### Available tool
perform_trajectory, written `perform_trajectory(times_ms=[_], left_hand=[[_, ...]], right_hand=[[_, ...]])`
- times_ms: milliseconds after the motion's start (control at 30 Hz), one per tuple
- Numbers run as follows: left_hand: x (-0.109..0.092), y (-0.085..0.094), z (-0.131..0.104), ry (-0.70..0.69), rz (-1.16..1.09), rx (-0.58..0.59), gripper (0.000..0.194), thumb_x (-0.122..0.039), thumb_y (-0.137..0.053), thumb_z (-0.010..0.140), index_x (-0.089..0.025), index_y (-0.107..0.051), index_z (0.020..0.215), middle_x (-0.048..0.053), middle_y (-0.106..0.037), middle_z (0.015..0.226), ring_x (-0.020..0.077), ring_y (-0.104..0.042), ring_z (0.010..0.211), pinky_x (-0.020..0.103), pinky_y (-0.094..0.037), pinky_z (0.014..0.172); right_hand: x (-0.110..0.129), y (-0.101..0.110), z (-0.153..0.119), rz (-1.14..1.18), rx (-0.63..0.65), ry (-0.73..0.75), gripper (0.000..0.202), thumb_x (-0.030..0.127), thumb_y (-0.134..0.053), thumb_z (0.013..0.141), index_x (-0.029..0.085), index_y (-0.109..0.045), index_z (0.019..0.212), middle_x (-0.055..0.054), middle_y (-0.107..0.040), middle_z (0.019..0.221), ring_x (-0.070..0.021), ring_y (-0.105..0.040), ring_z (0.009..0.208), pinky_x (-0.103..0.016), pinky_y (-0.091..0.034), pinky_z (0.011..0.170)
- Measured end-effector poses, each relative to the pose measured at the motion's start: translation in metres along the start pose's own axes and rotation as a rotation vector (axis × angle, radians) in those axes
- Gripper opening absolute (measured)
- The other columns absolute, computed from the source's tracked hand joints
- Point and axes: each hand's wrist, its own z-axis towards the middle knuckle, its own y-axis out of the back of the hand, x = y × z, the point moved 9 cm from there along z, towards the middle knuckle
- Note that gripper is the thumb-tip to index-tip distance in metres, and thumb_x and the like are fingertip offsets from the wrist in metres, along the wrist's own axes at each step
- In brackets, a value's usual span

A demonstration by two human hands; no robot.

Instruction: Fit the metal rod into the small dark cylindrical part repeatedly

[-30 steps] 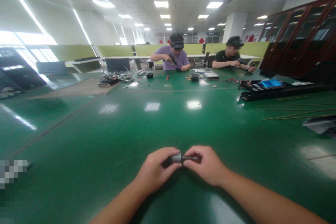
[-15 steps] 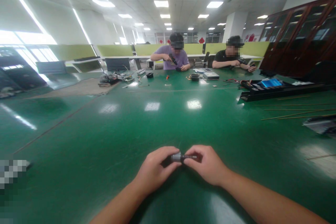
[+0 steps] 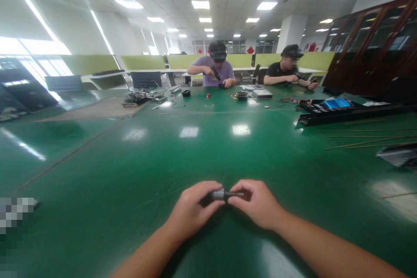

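Note:
A small grey metal cylinder (image 3: pixel 218 194), which looks like a little motor, lies sideways between the thumb and fingers of my left hand (image 3: pixel 193 209). Out of its right end comes a thin, dark, ridged shaft (image 3: pixel 235 194). My right hand (image 3: pixel 260 205) has its thumb and fingers closed around this shaft, close to the cylinder. Part of the shaft's far end is hidden in the right hand's fingers. Both hands are low over the near part of the green table (image 3: pixel 156 160), fingertips almost meeting.
Across the table, one person (image 3: pixel 210 69) holds a dark drill-like tool; another person (image 3: pixel 278 71) handles something dark. Electronic parts (image 3: pixel 140 97) lie at the far left. A long black tray (image 3: pixel 345 115) and thin rods (image 3: pixel 368 141) lie to the right. A blurred-out object (image 3: pixel 14 213) is at the left edge.

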Motion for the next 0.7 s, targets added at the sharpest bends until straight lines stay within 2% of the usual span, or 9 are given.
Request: perform_trajectory(times_ms=[700], left_hand=[[0.0039, 0.0041, -0.0004, 0.007, 0.046, -0.022, 0.025, -0.030, -0.069, 0.085, -0.021, -0.068, 0.109, 0.007, -0.074, 0.103, 0.0206, -0.071, 0.094, 0.033, -0.059, 0.089]], right_hand=[[-0.0004, 0.0058, -0.0007, -0.039, -0.054, 0.004, 0.010, 0.026, -0.070, 0.080, 0.017, -0.074, 0.080, 0.000, -0.067, 0.068, -0.0135, -0.057, 0.061, -0.022, -0.040, 0.057]])
